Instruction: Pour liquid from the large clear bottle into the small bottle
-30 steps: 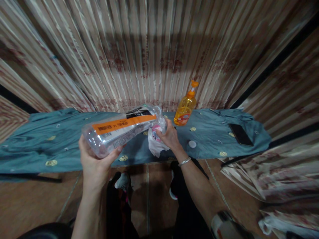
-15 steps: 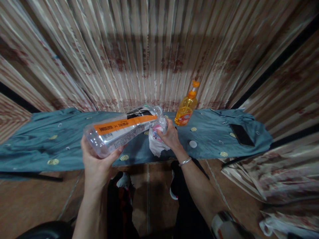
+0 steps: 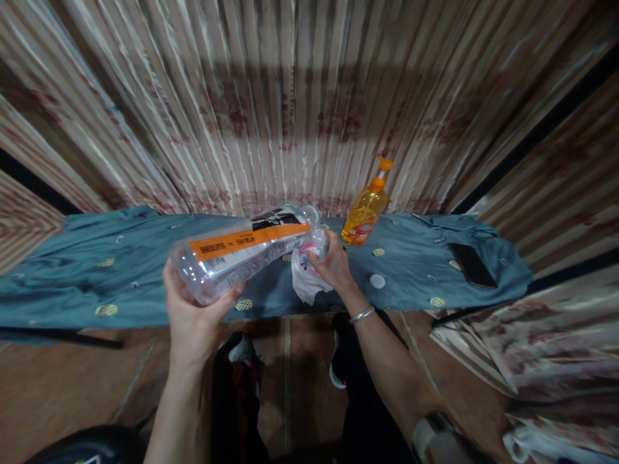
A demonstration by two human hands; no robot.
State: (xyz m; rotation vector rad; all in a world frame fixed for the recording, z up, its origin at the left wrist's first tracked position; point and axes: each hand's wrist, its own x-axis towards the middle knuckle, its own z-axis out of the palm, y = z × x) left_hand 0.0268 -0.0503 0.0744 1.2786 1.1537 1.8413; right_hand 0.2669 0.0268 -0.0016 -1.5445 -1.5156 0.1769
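Left fingers (image 3: 231, 299) wide round bottle (image 3: 244, 250) — right fingers (image 3: 333, 246) (silver bracelet (image 3: 362, 314)) snug on small container (image 3: 318, 243)

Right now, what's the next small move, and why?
Probably raise the base of the large bottle slightly with the left hand, the right hand steadying the small clear container. The bottle lies aslant, its neck end right by the container's top. Whether anything flows is too unclear to tell, so a gentle tilt seems wisest.
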